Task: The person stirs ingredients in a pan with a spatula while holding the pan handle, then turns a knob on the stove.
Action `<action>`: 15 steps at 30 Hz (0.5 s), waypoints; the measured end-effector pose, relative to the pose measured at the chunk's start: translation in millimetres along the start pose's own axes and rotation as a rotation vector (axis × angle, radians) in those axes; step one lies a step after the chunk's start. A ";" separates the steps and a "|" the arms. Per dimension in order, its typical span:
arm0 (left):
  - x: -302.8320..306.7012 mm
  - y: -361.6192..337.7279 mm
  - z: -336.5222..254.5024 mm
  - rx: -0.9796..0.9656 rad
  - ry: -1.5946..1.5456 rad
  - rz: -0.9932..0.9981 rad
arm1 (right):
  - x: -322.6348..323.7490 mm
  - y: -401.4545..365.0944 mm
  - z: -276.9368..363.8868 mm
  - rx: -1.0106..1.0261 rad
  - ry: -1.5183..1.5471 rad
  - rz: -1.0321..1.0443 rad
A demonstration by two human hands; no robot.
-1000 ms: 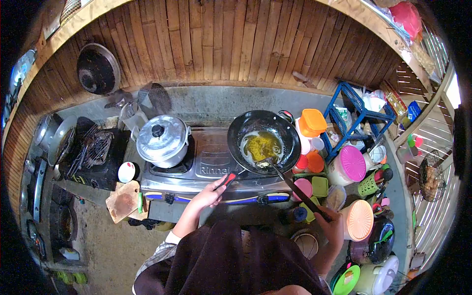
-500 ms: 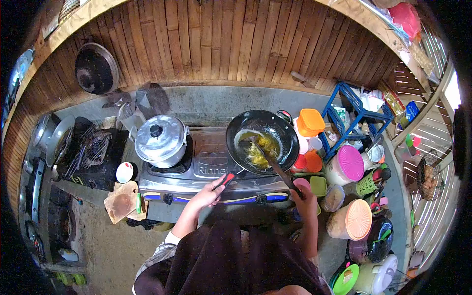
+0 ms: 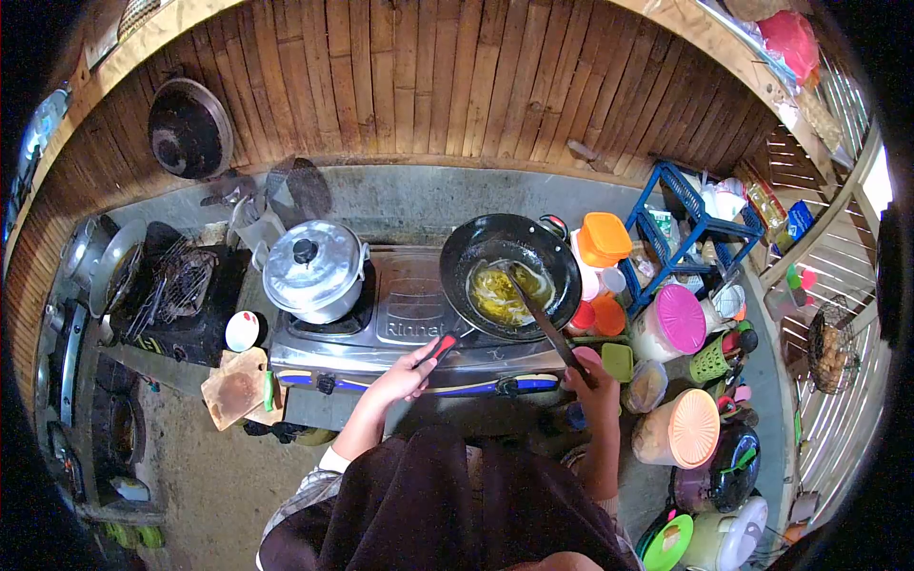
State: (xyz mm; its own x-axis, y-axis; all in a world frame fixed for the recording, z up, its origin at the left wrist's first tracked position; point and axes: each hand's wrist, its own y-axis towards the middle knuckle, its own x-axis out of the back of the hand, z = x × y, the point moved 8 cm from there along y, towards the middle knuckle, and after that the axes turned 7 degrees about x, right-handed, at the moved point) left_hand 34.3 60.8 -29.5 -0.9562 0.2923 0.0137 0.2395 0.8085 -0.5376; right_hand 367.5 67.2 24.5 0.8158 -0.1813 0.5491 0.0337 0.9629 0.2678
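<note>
A black wok [image 3: 466, 252] sits on the right burner of the gas stove [image 3: 405, 285], with yellow, egg-like food [image 3: 497, 290] in its bottom. My left hand [image 3: 400, 378] is closed around the wok's red and black handle [image 3: 438, 350]. In my right hand [image 3: 592, 383] is a long dark spatula [image 3: 547, 328], held by its upper end. Its far tip reaches down into the yellow food, where its shape is hard to make out. On the left burner stands a lidded aluminium pot [image 3: 309, 276], away from both hands.
Left of the stove lie a cutting board [image 3: 233, 390] with a green-handled knife [image 3: 269, 388] and a small white bowl [image 3: 242, 330]. Lidded tubs, including one with a peach lid [image 3: 693, 428], crowd the right side. A blue rack [image 3: 681, 195] stands behind them.
The spatula's tip has shifted to the right within the wok, and the yellow food now lies differently, with a paler edge on the right. My left hand keeps its grip on the handle.
</note>
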 end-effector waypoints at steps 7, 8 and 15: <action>2.2 2.5 2.1 0.012 0.027 -0.008 | 44.5 -27.9 44.0 -0.096 -0.036 0.042; 2.4 3.3 3.1 0.009 0.017 -0.001 | 48.8 -32.6 44.4 -0.109 -0.066 0.073; 2.7 4.5 3.6 0.010 0.023 -0.003 | 84.2 -53.0 71.1 -0.228 -0.107 0.125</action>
State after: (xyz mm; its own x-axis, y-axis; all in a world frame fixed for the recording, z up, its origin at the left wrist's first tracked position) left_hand 32.3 63.4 -35.0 -0.9526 0.3023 0.0348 0.2353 0.8044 -0.5456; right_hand 393.4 -13.3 112.8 0.7568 -0.0662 0.6503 0.0750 0.9971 0.0142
